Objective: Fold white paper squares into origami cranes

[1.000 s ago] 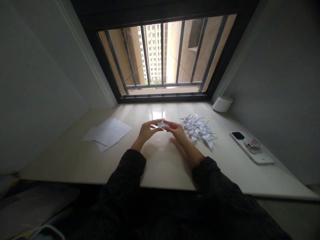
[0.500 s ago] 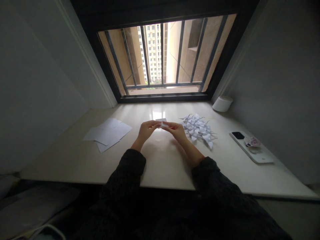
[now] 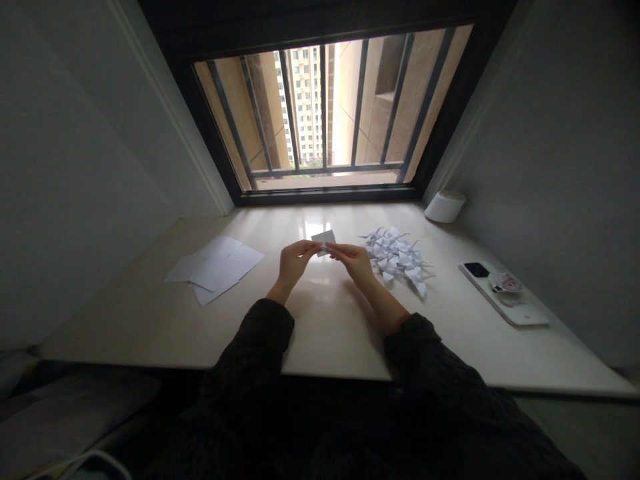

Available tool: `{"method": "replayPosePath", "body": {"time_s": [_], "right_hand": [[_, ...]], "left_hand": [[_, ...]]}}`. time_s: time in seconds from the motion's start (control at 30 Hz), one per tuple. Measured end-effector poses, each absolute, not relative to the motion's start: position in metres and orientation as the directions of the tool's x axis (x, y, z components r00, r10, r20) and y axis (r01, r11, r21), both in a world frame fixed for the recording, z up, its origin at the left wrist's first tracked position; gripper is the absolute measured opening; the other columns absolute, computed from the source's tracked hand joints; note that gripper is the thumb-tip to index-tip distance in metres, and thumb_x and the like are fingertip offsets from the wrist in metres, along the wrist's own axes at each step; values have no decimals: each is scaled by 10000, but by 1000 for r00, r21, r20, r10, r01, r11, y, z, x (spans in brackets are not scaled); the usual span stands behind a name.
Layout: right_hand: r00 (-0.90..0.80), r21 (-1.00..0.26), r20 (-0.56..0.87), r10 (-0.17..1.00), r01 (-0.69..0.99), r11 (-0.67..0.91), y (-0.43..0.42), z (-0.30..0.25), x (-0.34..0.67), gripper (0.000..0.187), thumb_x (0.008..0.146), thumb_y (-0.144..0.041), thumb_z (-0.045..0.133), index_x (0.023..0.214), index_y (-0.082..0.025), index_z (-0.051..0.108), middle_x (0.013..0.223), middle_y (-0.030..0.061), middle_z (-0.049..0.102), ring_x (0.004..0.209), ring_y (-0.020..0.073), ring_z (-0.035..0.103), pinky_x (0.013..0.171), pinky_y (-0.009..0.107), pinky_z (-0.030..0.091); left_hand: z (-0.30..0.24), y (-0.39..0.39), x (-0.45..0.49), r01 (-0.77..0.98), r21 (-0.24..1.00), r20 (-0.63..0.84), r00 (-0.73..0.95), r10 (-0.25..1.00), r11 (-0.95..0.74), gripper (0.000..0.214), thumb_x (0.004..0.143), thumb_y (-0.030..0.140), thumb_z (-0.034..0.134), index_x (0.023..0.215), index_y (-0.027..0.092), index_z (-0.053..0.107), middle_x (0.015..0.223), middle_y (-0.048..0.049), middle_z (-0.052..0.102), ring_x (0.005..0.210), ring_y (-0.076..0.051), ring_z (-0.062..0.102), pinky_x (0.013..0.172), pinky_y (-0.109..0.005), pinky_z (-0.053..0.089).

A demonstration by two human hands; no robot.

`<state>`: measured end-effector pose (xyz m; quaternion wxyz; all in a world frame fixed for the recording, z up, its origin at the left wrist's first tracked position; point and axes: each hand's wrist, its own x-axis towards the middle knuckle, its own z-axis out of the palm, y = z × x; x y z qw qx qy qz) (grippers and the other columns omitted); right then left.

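Note:
Between my two hands is a small folded piece of white paper [image 3: 324, 237], raised above the pale sill. My left hand [image 3: 296, 259] pinches its near left side with thumb and fingers. On the near right side, my right hand [image 3: 354, 259] pinches it too, the fingertips of both hands almost meeting. The far part of the paper sticks out beyond the fingers, and its near edge is partly hidden by them. Right of my right hand lies a heap of folded white paper cranes [image 3: 395, 253].
Loose white paper sheets [image 3: 225, 263] overlap on the left of the sill [image 3: 330, 340]. A phone [image 3: 503, 297] with a cartoon grip lies at the right. Behind it, a white rounded object [image 3: 445, 207] stands by the wall. A barred window [image 3: 325, 120] closes off the back.
The paper between my hands has tilted so more of its far flap shows above the fingers. Both hands keep their pinch and have barely shifted.

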<state>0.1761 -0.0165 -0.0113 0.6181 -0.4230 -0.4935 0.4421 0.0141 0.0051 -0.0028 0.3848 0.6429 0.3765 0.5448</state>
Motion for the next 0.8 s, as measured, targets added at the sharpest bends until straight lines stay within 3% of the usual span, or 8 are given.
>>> {"method": "replayPosePath", "body": {"time_s": [0.13, 0.3, 0.8], "right_hand": [[182, -960, 213, 960, -142, 240, -17, -12, 176, 303, 564, -406, 798, 816, -242, 762, 750, 36, 737, 673, 180, 642, 701, 350, 521], [214, -960, 179, 960, -177, 218, -18, -11, 175, 288, 570, -395, 794, 805, -232, 761, 717, 38, 733, 638, 175, 641, 694, 345, 512], [243, -949, 162, 956, -227, 219, -14, -12, 175, 292, 540, -366, 799, 792, -228, 753, 664, 24, 708, 606, 154, 595, 627, 321, 466]], "left_hand": [[-6, 5, 18, 44, 908, 413, 65, 908, -416, 234, 681, 379, 740, 826, 195, 732, 856, -54, 728, 820, -199, 676, 830, -359, 524], [-14, 7, 25, -128, 927, 356, 12, 935, -351, 243, 654, 356, 762, 815, 179, 722, 836, -43, 723, 797, -176, 664, 810, -347, 519], [-10, -4, 38, -242, 948, 193, -87, 977, -209, 258, 645, 333, 762, 843, 173, 718, 832, -34, 719, 776, -147, 632, 761, -310, 488]]}}
